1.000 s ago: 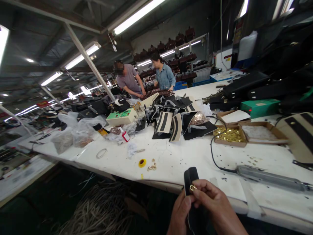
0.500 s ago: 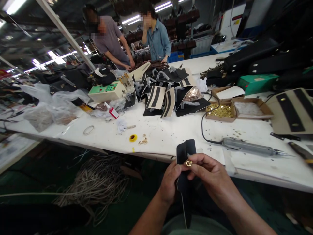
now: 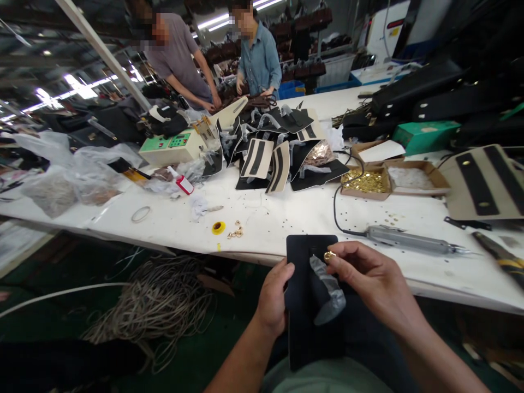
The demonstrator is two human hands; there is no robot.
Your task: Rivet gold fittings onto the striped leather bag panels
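Note:
My left hand (image 3: 275, 297) grips the left edge of a black bag panel (image 3: 301, 327), thumb on its face. The panel stands tilted in front of my lap. On its face lies a strap or handle (image 3: 327, 289) wrapped in clear plastic. Between the thumb and fingertips of my right hand (image 3: 364, 275) is a small gold metal fitting (image 3: 328, 256), held over the upper right of the panel. Its exact kind is too small to make out. Several similar gold pieces (image 3: 235, 230) lie on the white table (image 3: 262, 215), beside a yellow tape roll (image 3: 218, 227).
A grey electric screwdriver (image 3: 413, 240) lies on the right, its black cord curving back. Behind it stand cardboard boxes of gold pieces (image 3: 366, 183) and whitish pieces (image 3: 411, 178). Black and beige panels (image 3: 262, 155) are piled mid-table. Two people (image 3: 262, 60) stand across it.
The black panel has turned so its broad face and plastic-wrapped strap show. My right hand has moved slightly right and up with the gold fitting, away from my left hand.

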